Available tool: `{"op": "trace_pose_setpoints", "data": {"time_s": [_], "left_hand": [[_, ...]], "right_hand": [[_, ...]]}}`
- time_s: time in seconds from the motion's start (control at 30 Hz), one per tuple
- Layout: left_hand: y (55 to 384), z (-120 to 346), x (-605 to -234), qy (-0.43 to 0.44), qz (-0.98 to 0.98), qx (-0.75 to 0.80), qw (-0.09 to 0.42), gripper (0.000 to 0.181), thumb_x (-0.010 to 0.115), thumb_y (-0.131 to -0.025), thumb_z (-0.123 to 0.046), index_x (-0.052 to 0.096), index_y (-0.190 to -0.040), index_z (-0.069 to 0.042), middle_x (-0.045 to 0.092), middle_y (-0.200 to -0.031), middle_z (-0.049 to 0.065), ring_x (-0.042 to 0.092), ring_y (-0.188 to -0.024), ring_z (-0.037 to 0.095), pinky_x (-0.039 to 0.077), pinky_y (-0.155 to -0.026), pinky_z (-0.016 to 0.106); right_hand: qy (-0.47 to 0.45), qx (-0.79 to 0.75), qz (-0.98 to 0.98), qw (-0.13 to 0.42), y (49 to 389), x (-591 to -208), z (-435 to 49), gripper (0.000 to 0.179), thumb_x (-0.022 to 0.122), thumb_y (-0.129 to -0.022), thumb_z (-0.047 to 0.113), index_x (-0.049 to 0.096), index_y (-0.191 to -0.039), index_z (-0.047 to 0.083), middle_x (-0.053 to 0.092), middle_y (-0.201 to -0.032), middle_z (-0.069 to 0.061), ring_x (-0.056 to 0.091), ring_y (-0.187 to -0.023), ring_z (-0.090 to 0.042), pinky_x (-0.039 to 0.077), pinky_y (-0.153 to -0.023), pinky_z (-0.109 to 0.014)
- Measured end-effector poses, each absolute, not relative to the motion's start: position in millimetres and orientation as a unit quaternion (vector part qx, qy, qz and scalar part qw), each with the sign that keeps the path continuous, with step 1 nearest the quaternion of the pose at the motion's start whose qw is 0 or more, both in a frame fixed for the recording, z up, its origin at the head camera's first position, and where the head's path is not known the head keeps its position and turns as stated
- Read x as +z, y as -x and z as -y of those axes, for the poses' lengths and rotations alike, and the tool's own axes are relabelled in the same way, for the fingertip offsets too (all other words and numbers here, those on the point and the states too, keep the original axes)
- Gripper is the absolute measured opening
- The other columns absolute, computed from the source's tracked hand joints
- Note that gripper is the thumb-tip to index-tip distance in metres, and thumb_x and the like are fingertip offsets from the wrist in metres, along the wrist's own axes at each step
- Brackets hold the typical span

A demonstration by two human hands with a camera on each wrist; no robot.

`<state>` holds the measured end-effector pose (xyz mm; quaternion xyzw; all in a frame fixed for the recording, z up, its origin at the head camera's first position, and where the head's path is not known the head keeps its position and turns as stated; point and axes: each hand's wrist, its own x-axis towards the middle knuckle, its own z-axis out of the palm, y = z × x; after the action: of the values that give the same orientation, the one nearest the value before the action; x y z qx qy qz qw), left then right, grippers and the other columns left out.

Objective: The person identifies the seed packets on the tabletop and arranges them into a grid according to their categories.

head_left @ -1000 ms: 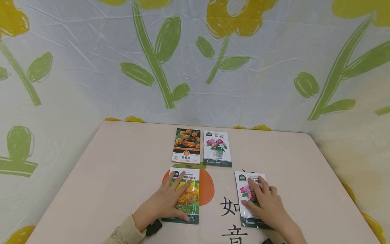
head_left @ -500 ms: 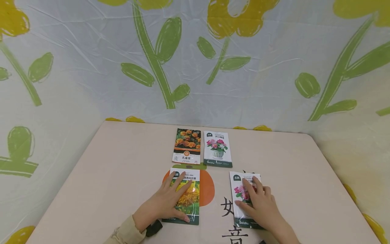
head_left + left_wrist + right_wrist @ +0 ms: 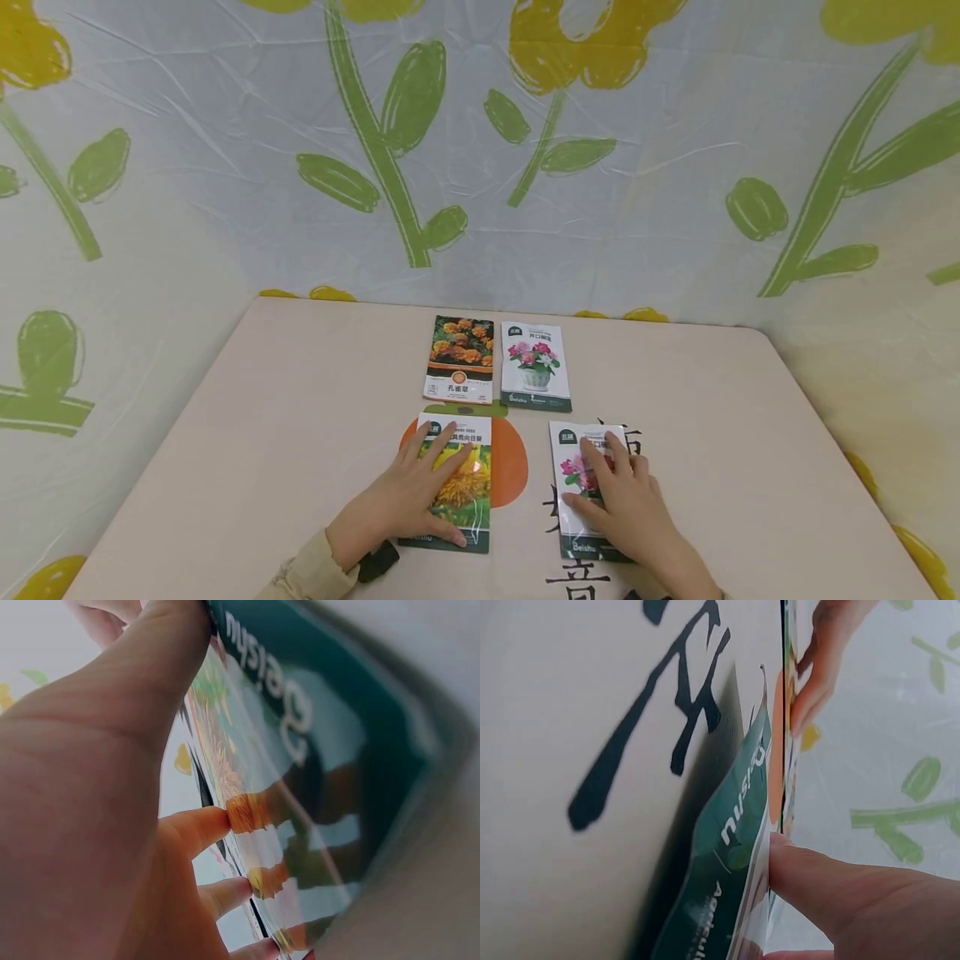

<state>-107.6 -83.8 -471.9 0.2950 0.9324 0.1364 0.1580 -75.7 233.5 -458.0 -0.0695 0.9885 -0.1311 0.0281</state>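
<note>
My left hand (image 3: 408, 496) rests with spread fingers on a seed packet with a yellow sunflower picture (image 3: 474, 492), lying on the table. Its glossy green bottom end fills much of the left wrist view, fingertips touching the surface. To the right, my right hand (image 3: 633, 512) presses its fingertips and thumb on a white seed packet with pink flowers (image 3: 572, 475), partly covering the picture. In the right wrist view that packet's green bottom edge (image 3: 731, 825) is wavy, with a shadow beneath it, and the thumb (image 3: 802, 877) lies against its face.
Farther back, a marigold seed packet (image 3: 460, 358) and another pink-flower packet (image 3: 536, 367) lie side by side. The pale tabletop (image 3: 300, 400) bears a printed orange shape and black characters. A flower-printed curtain (image 3: 600, 233) stands behind and at both sides.
My right hand has slid the pink-flower packet leftward along the table, toward the sunflower packet. My left hand and the two rear packets have kept their places.
</note>
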Motion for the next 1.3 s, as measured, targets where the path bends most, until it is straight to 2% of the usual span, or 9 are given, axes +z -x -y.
{"op": "trace_pose_setpoints", "data": {"time_s": [0.43,0.8,1.3], "left_hand": [[107.1,84.2,-473.1,-0.294,-0.934,0.131,0.154,0.115,0.065,-0.067,-0.081,0.025,-0.159,-0.024,0.009,-0.165,0.012,0.01,-0.146,0.048,0.022,-0.113,0.065],[107.3,84.1,-473.7,-0.295,-0.933,0.135,0.153,0.115,0.065,-0.068,-0.081,0.025,-0.159,-0.023,0.009,-0.165,0.012,0.01,-0.146,0.047,0.022,-0.114,0.064],[107.0,82.7,-477.2,-0.291,-0.937,0.124,0.15,0.116,0.063,-0.067,-0.083,0.024,-0.159,-0.025,0.008,-0.166,0.011,0.009,-0.146,0.047,0.021,-0.114,0.064]], "right_hand": [[0.079,-0.129,-0.988,0.027,76.3,-455.8,-217.7,0.079,0.073,-0.085,0.05,0.047,-0.147,0.009,0.035,-0.149,-0.032,0.04,-0.12,-0.053,0.041,-0.093,-0.069],[0.08,-0.117,-0.989,0.045,79.7,-456.9,-204.2,0.083,0.072,-0.083,0.057,0.047,-0.148,0.012,0.034,-0.15,-0.031,0.039,-0.123,-0.052,0.039,-0.094,-0.074],[0.09,-0.119,-0.988,0.039,79.4,-455.6,-189.1,0.08,0.073,-0.084,0.053,0.047,-0.147,0.01,0.036,-0.149,-0.031,0.041,-0.122,-0.052,0.041,-0.097,-0.068]]}}
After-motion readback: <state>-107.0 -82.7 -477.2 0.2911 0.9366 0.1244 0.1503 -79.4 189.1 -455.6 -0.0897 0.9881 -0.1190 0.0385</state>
